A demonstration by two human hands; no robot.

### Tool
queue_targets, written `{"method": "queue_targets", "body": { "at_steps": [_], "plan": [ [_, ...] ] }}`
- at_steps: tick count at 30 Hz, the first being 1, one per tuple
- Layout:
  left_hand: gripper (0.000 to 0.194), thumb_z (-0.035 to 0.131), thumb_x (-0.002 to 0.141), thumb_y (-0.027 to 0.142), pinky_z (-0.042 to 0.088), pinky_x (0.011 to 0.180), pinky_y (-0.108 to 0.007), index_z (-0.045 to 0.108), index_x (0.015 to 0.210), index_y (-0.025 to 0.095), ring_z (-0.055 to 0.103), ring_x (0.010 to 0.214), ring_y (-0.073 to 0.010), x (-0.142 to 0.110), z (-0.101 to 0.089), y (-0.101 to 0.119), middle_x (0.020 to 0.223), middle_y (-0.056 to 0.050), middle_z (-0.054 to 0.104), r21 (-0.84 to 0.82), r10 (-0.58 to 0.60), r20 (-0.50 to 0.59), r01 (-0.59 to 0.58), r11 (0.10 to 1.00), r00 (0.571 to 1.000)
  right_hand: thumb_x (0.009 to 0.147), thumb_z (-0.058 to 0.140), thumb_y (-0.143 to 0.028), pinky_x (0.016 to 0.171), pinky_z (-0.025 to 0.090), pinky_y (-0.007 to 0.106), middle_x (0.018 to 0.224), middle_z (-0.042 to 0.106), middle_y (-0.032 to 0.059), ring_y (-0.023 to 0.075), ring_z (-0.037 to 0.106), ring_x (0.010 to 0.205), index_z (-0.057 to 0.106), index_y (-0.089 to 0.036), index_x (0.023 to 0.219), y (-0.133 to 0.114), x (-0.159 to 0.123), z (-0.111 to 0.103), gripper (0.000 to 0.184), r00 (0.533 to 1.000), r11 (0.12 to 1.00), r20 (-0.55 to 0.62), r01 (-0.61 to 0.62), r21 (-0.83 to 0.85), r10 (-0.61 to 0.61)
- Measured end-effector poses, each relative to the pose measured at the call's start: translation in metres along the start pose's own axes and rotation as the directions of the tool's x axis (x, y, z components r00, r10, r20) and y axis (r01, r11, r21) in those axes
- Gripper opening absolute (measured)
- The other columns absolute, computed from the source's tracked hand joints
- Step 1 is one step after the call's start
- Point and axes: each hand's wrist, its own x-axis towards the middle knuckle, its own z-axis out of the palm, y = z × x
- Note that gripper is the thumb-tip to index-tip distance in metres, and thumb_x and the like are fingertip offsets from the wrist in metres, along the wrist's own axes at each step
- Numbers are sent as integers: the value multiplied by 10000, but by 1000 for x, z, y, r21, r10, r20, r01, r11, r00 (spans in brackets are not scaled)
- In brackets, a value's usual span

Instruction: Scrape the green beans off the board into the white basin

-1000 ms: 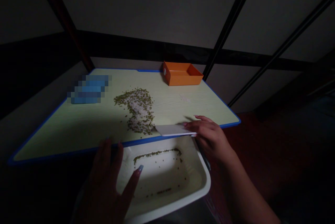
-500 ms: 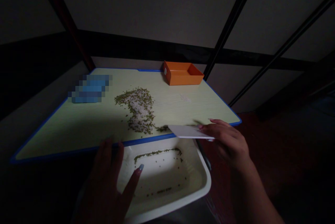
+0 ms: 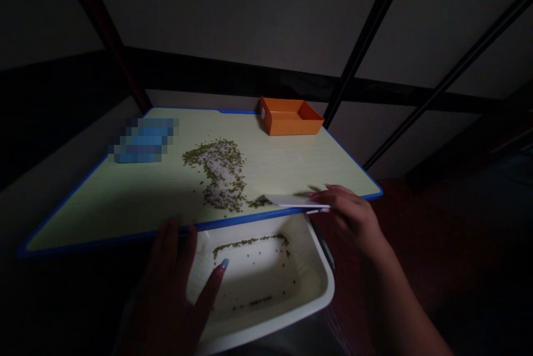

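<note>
My right hand [image 3: 347, 214] pinches one end of a thin, flat white card [image 3: 291, 200], which lies low over the table's front edge. By the card's left end sits a small trail of green beans [image 3: 258, 202]. Left of that, a larger spread of green beans mixed with white grains [image 3: 222, 173] covers part of the table. My left hand [image 3: 175, 284] rests over the left side of a white basin [image 3: 327, 289], fingers apart, fingertips near the table edge and thumb over the inside. The hand hides the basin's left rim. Scattered beans line the basin's bottom.
The pale table top [image 3: 125, 195] has a blue edge. An orange open box [image 3: 295, 125] stands at its back right. At the back left lies a blurred blue object [image 3: 144, 142]. A few white grains [image 3: 295, 156] lie in front of the box. Dark panels rise behind.
My right hand first drew the card to the right past the table edge, uncovering the small bean trail, then brought it slightly back left and up. My left hand stayed put.
</note>
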Motion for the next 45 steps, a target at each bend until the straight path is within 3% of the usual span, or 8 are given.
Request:
{"method": "queue_targets", "body": {
  "at_steps": [10,23,29,35,39,41,45],
  "plan": [
    [756,437,904,437,338,1140,-557,85,1566,344,169,1544,-280,1,2,-2,1707,-14,54,19,32,-31,-31,999,999,936,514,-111,1014,504,422,946,785,19,165,748,865,631,-238,883,6,9,-10,181,996,993,82,-39,108,31],
    [753,456,903,448,316,1176,-541,139,1567,289,127,1552,-283,0,2,-4,1707,-64,50,20,29,61,-30,999,998,933,553,-145,1044,502,451,936,786,10,183,752,888,693,-255,946,5,8,-20,178,995,988,88,-54,145,42],
    [716,427,913,438,326,1172,-548,175,1562,271,151,1550,-282,0,1,1,1702,-83,101,2,-6,3,6,1000,1000,952,553,-198,1034,512,466,923,787,19,193,753,877,708,-254,933,4,7,-23,166,993,986,103,-75,148,60],
    [728,435,913,434,314,1176,-539,150,1566,284,135,1553,-273,-1,1,-3,1706,-70,70,21,4,49,-5,1000,999,954,554,-204,1021,520,456,918,785,19,189,751,861,698,-251,928,3,8,-23,154,994,985,99,-70,157,54],
    [707,415,918,440,314,1176,-535,183,1562,265,146,1550,-278,-1,3,-4,1704,-75,83,15,0,14,0,1000,1000,962,530,-221,1008,528,437,882,777,23,191,746,847,707,-248,929,4,8,-23,182,993,982,92,-83,171,68],
    [713,421,914,441,302,1185,-529,171,1563,285,140,1551,-270,0,3,-3,1706,-57,81,15,-7,5,6,1000,1000,964,527,-249,949,555,409,830,762,22,191,737,811,702,-246,897,4,8,-24,188,993,982,72,-108,154,98],
    [745,451,900,451,287,1193,-524,145,1565,313,139,1553,-258,0,0,0,1708,-32,64,7,-27,37,27,1000,999,950,552,-318,630,546,276,773,717,28,167,681,691,663,-240,847,10,14,-25,171,970,967,-49,-231,107,237]
  ]
}}
